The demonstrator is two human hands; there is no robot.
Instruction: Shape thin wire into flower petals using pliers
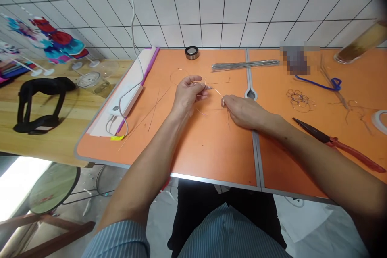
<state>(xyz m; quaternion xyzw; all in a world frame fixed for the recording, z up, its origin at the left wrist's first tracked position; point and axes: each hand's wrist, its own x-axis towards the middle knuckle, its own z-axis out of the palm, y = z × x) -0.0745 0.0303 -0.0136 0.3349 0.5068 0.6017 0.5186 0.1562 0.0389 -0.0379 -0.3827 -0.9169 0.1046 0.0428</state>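
Between my two hands, above the orange table (193,149), a thin wire (218,92) bends in an arc. My left hand (190,93) pinches the wire's looped part between thumb and fingers; fine loops and loose ends stick out around those fingers. The other end of the arc is gripped by my right hand (237,109), with its fingers closed and partly hidden from view. Straight pieces of thin wire (154,109) lie on the table left of my left hand. Behind my hands rests a bundle of straight wires (244,65).
Pliers with red handles (338,142) lie beside my right forearm. A flower-shaped wire piece (298,100) and a blue twisted strand (320,83) are at the right. A tape roll (191,52) stands by the wall. On the left are a white power strip (127,102) and its cable.
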